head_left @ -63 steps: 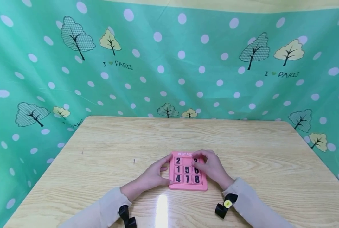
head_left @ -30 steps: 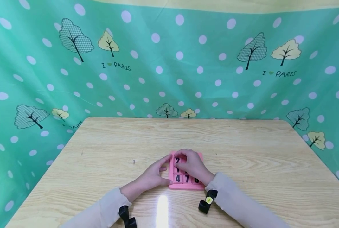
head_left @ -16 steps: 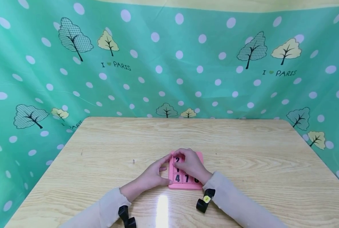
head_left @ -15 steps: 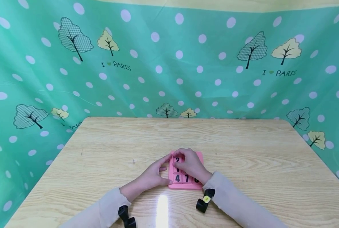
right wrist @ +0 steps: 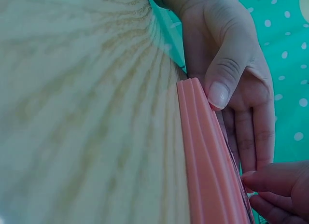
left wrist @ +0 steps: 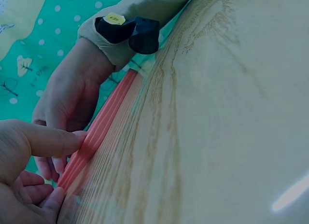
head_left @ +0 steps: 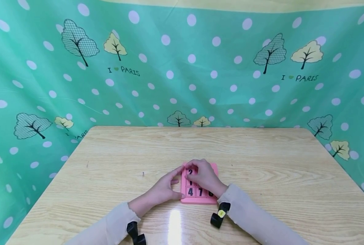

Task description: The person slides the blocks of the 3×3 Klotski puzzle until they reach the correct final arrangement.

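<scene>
A pink sliding number puzzle (head_left: 200,200) lies flat on the table, with black digits on its tiles. My left hand (head_left: 162,190) holds its left side, index finger at the upper corner and thumb at the lower one. Over the board reaches my right hand (head_left: 204,175), thumb and index finger bent around the tile marked 2 (head_left: 190,172). Tiles 1, 4 and 7 (head_left: 200,192) show too; the right hand covers most others. In the left wrist view the puzzle's edge (left wrist: 108,113) is seen side-on. The left thumb (right wrist: 219,93) touches its rim in the right wrist view.
The wooden table (head_left: 133,146) stretches around the puzzle, with a bright light reflection (head_left: 174,224) near the front. Behind it hangs a green dotted cloth (head_left: 194,68) printed with trees. Black camera straps (head_left: 221,214) sit on both wrists.
From the puzzle's right column by tile 3, my right hand has moved left to tile 2. It has stayed nearly still there for the last second. My left hand keeps its place.
</scene>
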`<action>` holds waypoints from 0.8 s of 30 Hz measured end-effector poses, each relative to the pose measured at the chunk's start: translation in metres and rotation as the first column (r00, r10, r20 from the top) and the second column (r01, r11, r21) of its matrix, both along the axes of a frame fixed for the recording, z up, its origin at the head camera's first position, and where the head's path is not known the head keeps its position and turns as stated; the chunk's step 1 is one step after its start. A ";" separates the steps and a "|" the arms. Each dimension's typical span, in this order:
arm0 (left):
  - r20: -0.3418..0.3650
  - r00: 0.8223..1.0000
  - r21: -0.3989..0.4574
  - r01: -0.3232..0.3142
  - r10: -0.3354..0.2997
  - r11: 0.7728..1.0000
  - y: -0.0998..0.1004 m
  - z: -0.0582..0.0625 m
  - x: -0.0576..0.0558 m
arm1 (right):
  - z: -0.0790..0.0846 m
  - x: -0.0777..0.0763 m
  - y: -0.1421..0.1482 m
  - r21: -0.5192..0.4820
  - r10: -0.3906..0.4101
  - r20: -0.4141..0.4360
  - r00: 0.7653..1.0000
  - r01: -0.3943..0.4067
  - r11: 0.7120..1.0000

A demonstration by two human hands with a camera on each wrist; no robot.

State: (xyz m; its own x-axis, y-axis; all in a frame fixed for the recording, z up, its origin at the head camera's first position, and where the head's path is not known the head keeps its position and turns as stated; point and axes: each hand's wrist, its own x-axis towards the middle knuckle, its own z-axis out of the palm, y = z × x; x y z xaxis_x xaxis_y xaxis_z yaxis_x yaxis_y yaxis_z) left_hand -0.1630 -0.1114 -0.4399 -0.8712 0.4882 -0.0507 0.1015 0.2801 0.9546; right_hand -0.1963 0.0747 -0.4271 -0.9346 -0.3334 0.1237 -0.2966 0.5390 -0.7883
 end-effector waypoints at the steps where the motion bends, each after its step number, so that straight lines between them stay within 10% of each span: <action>1: 0.007 1.000 -0.005 -0.004 0.004 1.000 0.000 0.000 0.000 | 0.000 0.000 0.000 -0.001 -0.006 -0.002 1.000 0.006 1.000; 24: 0.008 1.000 -0.013 -0.017 0.018 1.000 0.002 0.000 0.001 | -0.002 0.001 0.024 0.002 -0.064 0.048 0.997 0.064 0.998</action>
